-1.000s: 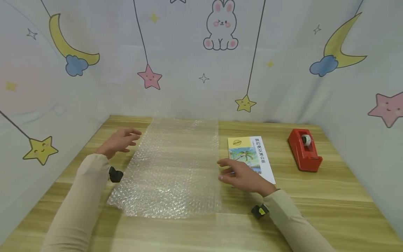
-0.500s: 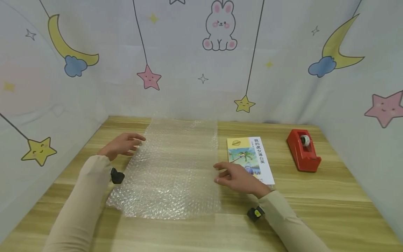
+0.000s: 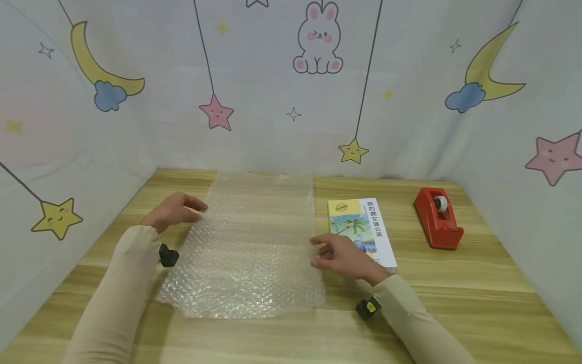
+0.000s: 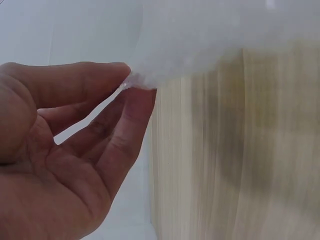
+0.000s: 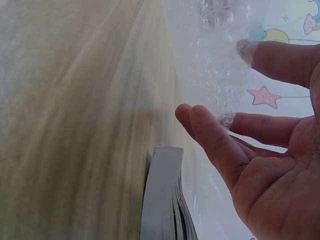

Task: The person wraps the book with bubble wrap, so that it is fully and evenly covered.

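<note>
A clear sheet of bubble wrap (image 3: 254, 253) lies spread on the wooden table, its left edge slightly raised. My left hand (image 3: 175, 210) pinches that left edge between thumb and fingertip, as the left wrist view shows at the wrap's corner (image 4: 145, 77). At the right edge is my right hand (image 3: 338, 255), its fingers spread apart. In the right wrist view, film of the wrap (image 5: 212, 65) covers some of its fingertips (image 5: 246, 51). A paperback book (image 3: 354, 227) with a yellow and white cover lies beside the right hand, partly hidden by it.
A red tape dispenser (image 3: 438, 220) with a roll of tape stands on the right of the table (image 3: 477, 303). White cloth walls (image 3: 273, 136) printed with stars, moons and a rabbit enclose the back and sides.
My left hand has moved slightly right and its fingertips have come together on the wrap's edge. The right hand has moved left to the opposite edge. The wrap's near right corner has shifted slightly right.
</note>
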{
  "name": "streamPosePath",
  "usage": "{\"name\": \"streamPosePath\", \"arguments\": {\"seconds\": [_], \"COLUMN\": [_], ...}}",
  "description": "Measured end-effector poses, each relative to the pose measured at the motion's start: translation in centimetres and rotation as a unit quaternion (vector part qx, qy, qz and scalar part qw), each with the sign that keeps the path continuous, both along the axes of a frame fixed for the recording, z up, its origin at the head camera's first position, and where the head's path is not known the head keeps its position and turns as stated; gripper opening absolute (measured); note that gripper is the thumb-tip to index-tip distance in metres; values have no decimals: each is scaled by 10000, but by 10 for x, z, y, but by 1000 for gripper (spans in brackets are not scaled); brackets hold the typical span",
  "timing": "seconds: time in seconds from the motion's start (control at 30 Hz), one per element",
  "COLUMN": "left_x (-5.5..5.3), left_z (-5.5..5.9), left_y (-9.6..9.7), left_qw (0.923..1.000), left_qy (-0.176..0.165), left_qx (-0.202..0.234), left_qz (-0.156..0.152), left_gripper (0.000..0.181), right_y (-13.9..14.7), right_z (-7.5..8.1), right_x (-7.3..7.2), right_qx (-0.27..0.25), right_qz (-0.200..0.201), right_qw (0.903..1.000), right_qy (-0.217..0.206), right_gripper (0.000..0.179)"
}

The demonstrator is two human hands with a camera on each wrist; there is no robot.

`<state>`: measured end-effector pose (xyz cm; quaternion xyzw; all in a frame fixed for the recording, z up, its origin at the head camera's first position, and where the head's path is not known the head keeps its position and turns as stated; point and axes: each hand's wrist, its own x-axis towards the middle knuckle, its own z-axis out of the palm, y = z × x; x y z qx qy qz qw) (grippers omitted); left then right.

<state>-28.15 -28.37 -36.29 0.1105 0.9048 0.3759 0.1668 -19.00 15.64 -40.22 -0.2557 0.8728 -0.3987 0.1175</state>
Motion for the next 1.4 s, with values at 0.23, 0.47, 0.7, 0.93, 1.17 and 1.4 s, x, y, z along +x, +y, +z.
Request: {"name": "streamPosePath", "arguments": {"seconds": [0.23, 0.47, 0.7, 0.93, 1.17, 1.4], "left_x": [4, 8, 8, 11, 12, 12], "left_z": [-3, -4, -8, -10, -12, -10], "left_y": [-4, -7, -10, -13, -13, -13], "left_qw": [9992, 9984, 9987, 9972, 9955, 9953], "left_qy": [76, -158, -154, -87, -143, -300], "left_qx": [341, 444, 472, 742, 886, 880], "left_qz": [-170, -311, -148, 29, 304, 257], "left_gripper": [48, 52, 54, 56, 59, 59], "right_y": [2, 3, 2, 2, 4, 8], "right_z": [3, 10, 13, 11, 10, 9], "right_x": [-2, -8, -14, -16, -15, -16], "right_qx": [-39, -11, -60, -175, -340, -355], "right_qz": [-62, 10, -75, -84, -37, -203], "right_qw": [9999, 10000, 9999, 9994, 9989, 9984], "right_qy": [-98, -20, -98, -274, -326, -383], "right_gripper": [55, 53, 50, 51, 51, 50]}}
